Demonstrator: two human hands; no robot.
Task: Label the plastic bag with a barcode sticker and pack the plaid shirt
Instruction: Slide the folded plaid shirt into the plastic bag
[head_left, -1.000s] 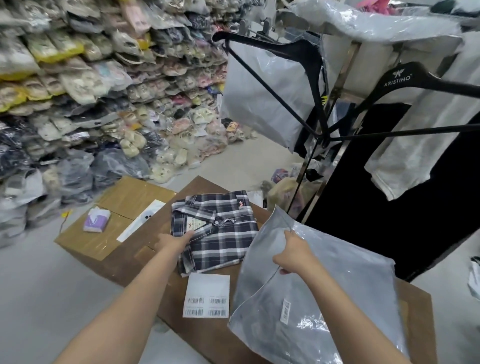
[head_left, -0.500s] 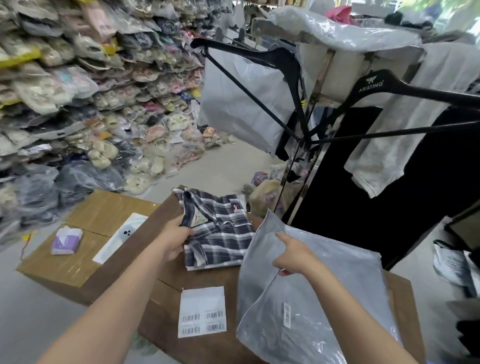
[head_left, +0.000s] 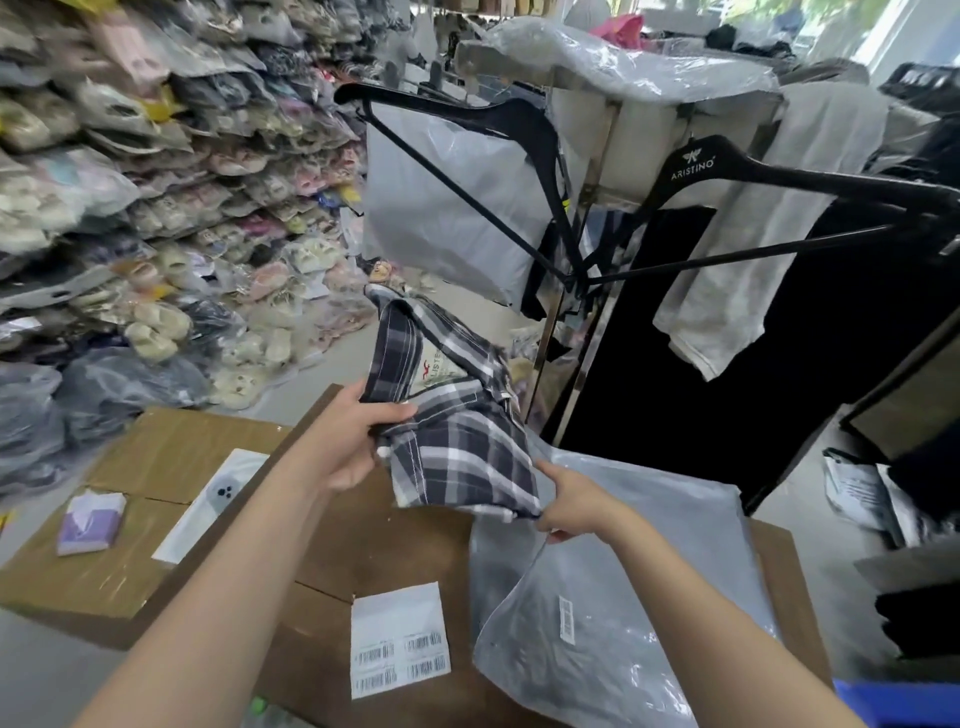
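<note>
Plaid shirt (head_left: 457, 441) (dark, white-checked, folded) was raised above the cardboard box (head_left: 374, 551), its lower edge at the mouth of the plastic bag (head_left: 613, 613). Left hand (head_left: 353, 441) clamped the shirt's collar end, thumb on top. Right hand (head_left: 576, 506) pinched the bag's opening edge. Barcode sticker (head_left: 567, 618) sat on the bag; a label sheet (head_left: 397, 644) lay beside it on the box.

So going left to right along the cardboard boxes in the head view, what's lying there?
Purple tissue pack → white phone → white sheet of barcode stickers → grey plastic bag bearing a barcode sticker.
</note>
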